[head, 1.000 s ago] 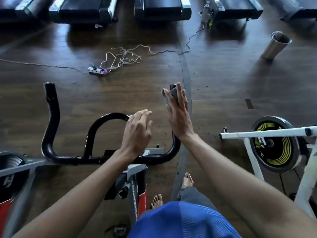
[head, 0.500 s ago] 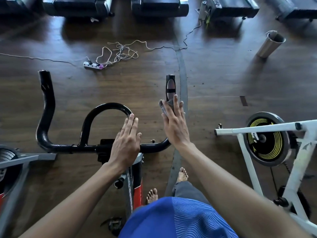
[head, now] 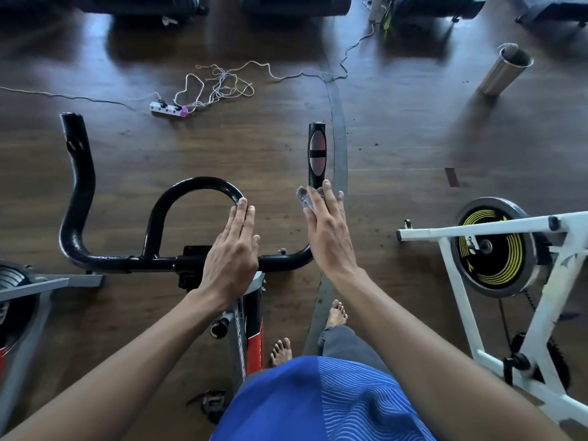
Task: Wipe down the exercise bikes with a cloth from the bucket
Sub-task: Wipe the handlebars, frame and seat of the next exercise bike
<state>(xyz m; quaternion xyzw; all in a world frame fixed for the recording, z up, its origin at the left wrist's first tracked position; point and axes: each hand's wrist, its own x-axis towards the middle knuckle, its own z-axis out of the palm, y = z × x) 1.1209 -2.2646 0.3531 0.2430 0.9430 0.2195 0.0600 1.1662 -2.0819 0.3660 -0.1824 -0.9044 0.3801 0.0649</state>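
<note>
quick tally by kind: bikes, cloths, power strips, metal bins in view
Exercise bikes: 3 (black-handlebar bike, white-framed bike, grey-framed bike cut off at the left edge)
Grey cloth: 1
White power strip: 1
Steel cylindrical bin: 1
Total: 6

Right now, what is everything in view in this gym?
Centre bike: one, red and black, straight ahead.
Left bike: one, grey, left edge.
Right bike: one, white with a black-and-yellow flywheel, right.
Handlebar: one, black, on the centre bike.
Cloth: one, grey, on the handlebar's right arm.
Treadmills: several, black, top edge.
Power strip: one, white, on the floor beyond the handlebar.
Cables: a tangle, white, by the power strip.
Metal bin: one, silver, upper right.
Feet: two, bare, on the floor.
Left hand: flat on the handlebar's inner loop.
Right hand: pressing the cloth.
</note>
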